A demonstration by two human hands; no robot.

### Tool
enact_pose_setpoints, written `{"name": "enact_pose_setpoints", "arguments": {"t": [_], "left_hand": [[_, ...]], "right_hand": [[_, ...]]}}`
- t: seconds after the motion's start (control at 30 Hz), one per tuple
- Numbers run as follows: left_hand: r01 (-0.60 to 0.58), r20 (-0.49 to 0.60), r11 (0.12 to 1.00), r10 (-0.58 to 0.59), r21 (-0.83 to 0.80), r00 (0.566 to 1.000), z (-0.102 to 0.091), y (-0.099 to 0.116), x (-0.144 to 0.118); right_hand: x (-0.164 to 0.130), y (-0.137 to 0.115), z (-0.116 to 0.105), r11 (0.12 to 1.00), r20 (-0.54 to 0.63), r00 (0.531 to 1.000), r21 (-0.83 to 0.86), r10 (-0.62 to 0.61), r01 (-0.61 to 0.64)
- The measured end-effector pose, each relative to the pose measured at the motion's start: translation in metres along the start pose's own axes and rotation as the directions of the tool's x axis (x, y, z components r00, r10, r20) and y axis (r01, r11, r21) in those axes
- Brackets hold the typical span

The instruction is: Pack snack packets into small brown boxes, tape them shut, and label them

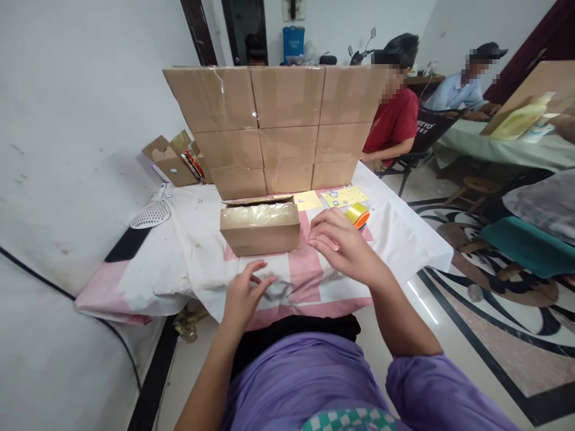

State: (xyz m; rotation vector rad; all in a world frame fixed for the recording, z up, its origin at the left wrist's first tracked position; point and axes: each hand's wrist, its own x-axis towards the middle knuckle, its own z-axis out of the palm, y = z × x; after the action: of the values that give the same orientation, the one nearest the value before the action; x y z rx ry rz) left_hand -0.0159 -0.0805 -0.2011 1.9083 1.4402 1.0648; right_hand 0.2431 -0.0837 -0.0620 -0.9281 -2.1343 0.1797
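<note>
A small cardboard box (260, 238) with shiny clear tape along its top stands on the table in front of me. My left hand (246, 292) hovers just before its near side, thumb and fingers apart, with nothing in them. To the right of the box is my right hand (336, 242), its fingers curved and parted from the thumb; I see nothing held there. Just beyond that hand lies a roll of yellow tape (357, 214) with an orange core, partly hidden by the fingers.
A tall wall of taped cardboard (290, 111) rises behind the box. Yellow printed sheets (345, 196) lie at its foot. On the left are an open carton (173, 164) and a white perforated ladle (151, 214). A person in a red shirt (398, 123) sits beyond the white-and-pink tablecloth (408, 239).
</note>
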Motion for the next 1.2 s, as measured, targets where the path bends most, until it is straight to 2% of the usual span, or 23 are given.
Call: {"name": "enact_pose_setpoints", "arguments": {"t": [0.03, 0.1, 0.17, 0.2, 0.27, 0.33, 0.4, 0.47, 0.57, 0.67, 0.73, 0.87, 1.0, 1.13, 1.2], "left_hand": [[-0.079, -0.106, 0.995, 0.086, 0.062, 0.991, -0.008, -0.003, 0.012], [-0.200, -0.302, 0.960, 0.253, 0.197, 0.919, -0.026, -0.008, 0.042], [-0.251, -0.394, 0.922, 0.356, 0.293, 0.847, -0.045, -0.011, 0.077], [-0.263, -0.404, 0.911, 0.380, 0.316, 0.832, -0.055, -0.012, 0.095], [-0.282, -0.382, 0.908, 0.391, 0.310, 0.838, -0.071, -0.017, 0.125], [-0.283, -0.315, 0.922, 0.360, 0.263, 0.878, -0.082, -0.024, 0.145], [-0.259, -0.238, 0.944, 0.305, 0.206, 0.922, -0.086, -0.033, 0.152], [-0.220, -0.199, 0.966, 0.244, 0.132, 0.949, -0.083, -0.041, 0.149], [-0.129, -0.212, 0.988, 0.110, -0.079, 0.971, -0.071, -0.050, 0.137], [-0.073, -0.253, 0.940, -0.015, -0.335, 0.967, -0.057, -0.056, 0.131], [-0.069, -0.276, 0.902, -0.057, -0.427, 0.960, -0.049, -0.058, 0.133], [-0.049, -0.278, 0.858, -0.111, -0.512, 0.954, -0.038, -0.058, 0.139], [-0.040, -0.255, 0.784, -0.152, -0.619, 0.955, -0.027, -0.056, 0.139], [-0.045, -0.278, 0.748, -0.190, -0.662, 0.941, -0.019, -0.058, 0.139], [-0.047, -0.292, 0.742, -0.204, -0.669, 0.934, -0.016, -0.060, 0.140]], "right_hand": [[0.007, 0.001, -0.010, 1.000, 0.009, 1.000, 0.014, -0.006, 0.006], [0.023, 0.001, -0.024, 0.998, 0.073, 0.996, 0.049, -0.044, 0.041], [0.041, 0.000, -0.029, 0.994, 0.167, 0.982, 0.081, -0.091, 0.078], [0.051, -0.001, -0.029, 0.990, 0.209, 0.971, 0.104, -0.115, 0.095], [0.072, -0.001, -0.024, 0.980, 0.267, 0.952, 0.168, -0.147, 0.104], [0.093, 0.002, -0.015, 0.963, 0.304, 0.941, 0.259, -0.151, 0.072], [0.114, 0.007, -0.003, 0.933, 0.353, 0.927, 0.360, -0.127, -0.010], [0.133, 0.012, 0.012, 0.879, 0.422, 0.900, 0.463, -0.105, -0.114], [0.157, 0.018, 0.034, 0.777, 0.525, 0.841, 0.581, -0.129, -0.243], [0.177, 0.020, 0.056, 0.722, 0.572, 0.803, 0.625, -0.165, -0.296], [0.187, 0.022, 0.069, 0.716, 0.570, 0.802, 0.634, -0.178, -0.292], [0.202, 0.029, 0.088, 0.718, 0.549, 0.810, 0.646, -0.203, -0.258], [0.211, 0.031, 0.098, 0.712, 0.558, 0.794, 0.657, -0.240, -0.247], [0.216, 0.026, 0.101, 0.561, 0.554, 0.765, 0.766, -0.329, -0.314], [0.218, 0.028, 0.107, 0.509, 0.543, 0.766, 0.793, -0.344, -0.334]]}}
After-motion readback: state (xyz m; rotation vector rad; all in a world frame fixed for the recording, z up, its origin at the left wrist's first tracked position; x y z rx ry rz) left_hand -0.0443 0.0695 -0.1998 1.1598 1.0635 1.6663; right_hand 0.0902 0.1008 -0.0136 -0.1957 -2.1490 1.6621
